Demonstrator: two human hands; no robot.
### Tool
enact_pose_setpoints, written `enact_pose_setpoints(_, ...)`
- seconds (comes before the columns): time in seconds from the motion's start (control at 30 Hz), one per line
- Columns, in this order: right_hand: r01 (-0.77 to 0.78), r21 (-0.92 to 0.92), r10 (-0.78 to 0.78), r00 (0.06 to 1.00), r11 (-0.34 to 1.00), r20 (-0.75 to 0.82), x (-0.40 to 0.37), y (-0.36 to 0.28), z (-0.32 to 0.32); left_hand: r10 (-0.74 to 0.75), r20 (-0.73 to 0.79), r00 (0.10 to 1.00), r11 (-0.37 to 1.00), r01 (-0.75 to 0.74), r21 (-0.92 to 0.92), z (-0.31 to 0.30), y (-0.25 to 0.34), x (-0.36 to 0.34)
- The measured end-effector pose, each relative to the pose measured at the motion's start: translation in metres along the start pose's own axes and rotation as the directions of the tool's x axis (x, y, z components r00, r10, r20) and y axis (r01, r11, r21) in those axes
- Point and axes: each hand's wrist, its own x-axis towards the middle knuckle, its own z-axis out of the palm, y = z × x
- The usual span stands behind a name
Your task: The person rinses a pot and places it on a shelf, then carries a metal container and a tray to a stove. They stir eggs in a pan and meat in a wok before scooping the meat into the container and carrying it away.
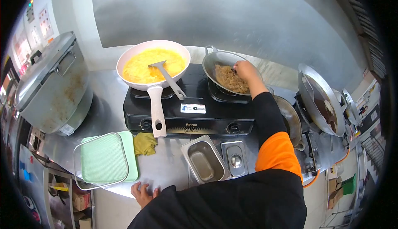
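My right hand (245, 71) reaches over a grey two-handled wok (212, 59) with brown shredded or crumbly food (227, 79) in it. Its fingers are closed at the food, around something small and dark that I cannot make out. At the counter's front edge my left hand (143, 194) rests with fingers apart, holding nothing. Left of the wok, a white frying pan (156, 100) holds yellow liquid like beaten egg (145, 65). A grey spatula (170, 80) lies in it, its handle over the rim. Both pans stand on a black two-burner gas stove (188, 119).
A wire basket (103, 136) sits on a green tray (132, 158), beside a yellow-green cloth (145, 143). A steel container (205, 160) and its lid (235, 160) lie before the stove. A large lidded pot (58, 92) stands left; another wok (321, 100) is at right.
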Motion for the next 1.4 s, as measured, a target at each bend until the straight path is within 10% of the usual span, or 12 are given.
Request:
enact_pose_setpoints(0.23,0.014,0.191,-0.039,0.991,0.982,0.129,-0.027,-0.049,-0.061,0.024,0.010,1.000,1.000,-0.025,0.011,0.000,0.003,0.004)
enact_pose_setpoints(0.33,0.101,0.006,-0.101,0.982,0.995,0.157,-0.034,-0.050,-0.032,0.047,0.027,0.999,0.999,-0.048,0.021,0.000,0.001,0.003)
enact_pose_setpoints(0.5,-0.089,0.000,0.089,0.988,0.996,-0.124,-0.005,0.003,-0.020,0.064,0.018,0.998,0.997,-0.065,0.049,0.000,-0.003,0.003)
enact_pose_setpoints(0.9,0.035,0.204,-0.055,0.994,0.978,0.094,-0.024,-0.063,-0.043,0.096,-0.008,0.995,0.995,-0.095,0.012,0.002,-0.006,0.004)
enact_pose_setpoints(1.4,-0.209,0.090,0.224,0.950,0.974,-0.217,-0.019,-0.011,-0.020,0.124,-0.019,0.992,0.992,-0.125,-0.025,-0.002,-0.004,0.006)
